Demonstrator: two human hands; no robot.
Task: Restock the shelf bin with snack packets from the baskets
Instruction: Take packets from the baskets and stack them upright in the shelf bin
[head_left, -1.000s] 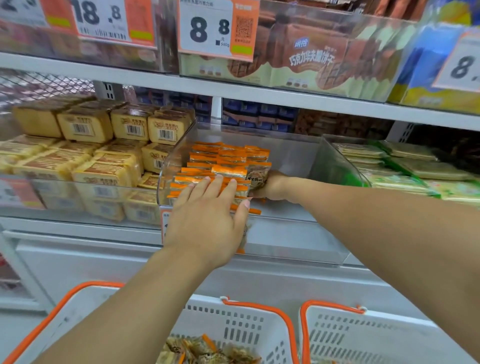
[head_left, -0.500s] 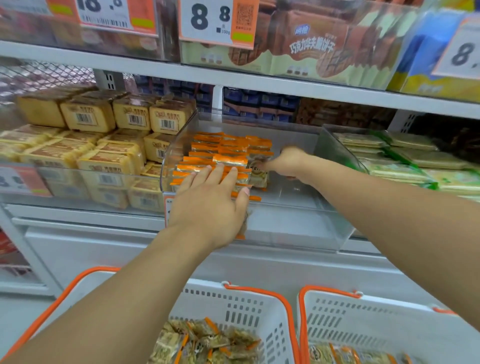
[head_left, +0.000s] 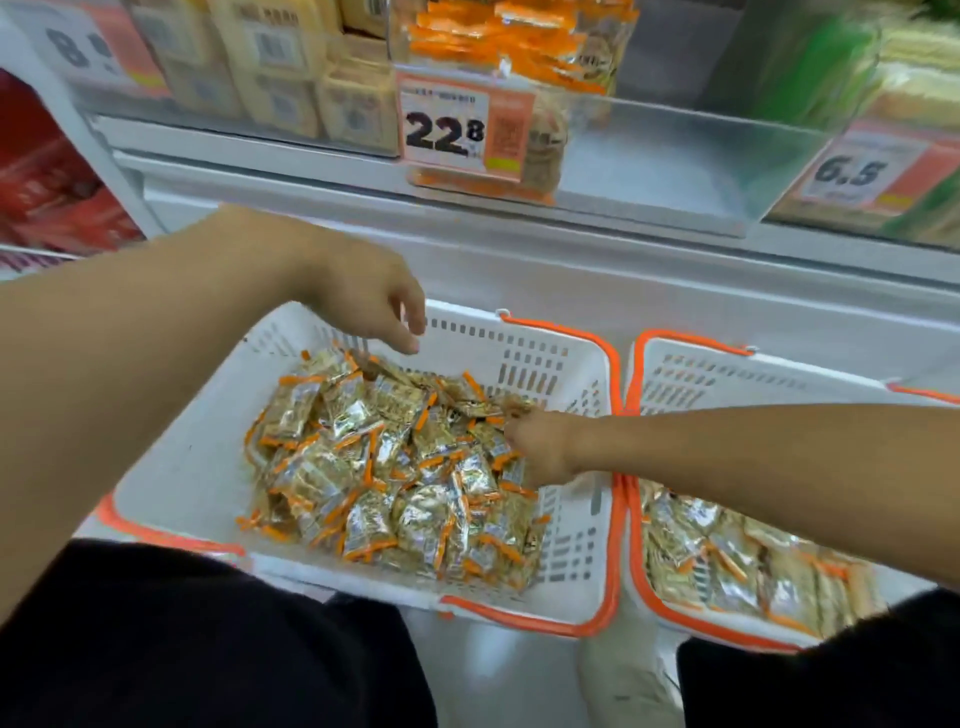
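We're in a shop: price tags (head_left: 458, 126) across the top of the frame, stocked shelves (head_left: 332, 161), shopping baskets (head_left: 566, 364) below.

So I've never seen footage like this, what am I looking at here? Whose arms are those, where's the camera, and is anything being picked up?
There is no machine here: these are a person's two bare arms, filmed by a wide camera worn on the head and looking down. That is why the dark trousers show at the bottom.

The left hand hangs over the left basket with loose fingers, holding nothing. The right hand reaches into the pile of snack packets in that basket; its fingers look curled among them, but I cannot tell whether it has gripped one. A second basket to the right holds more packets.

Above is the clear shelf bin being refilled, partly stocked, with a price tag reading 22.8.
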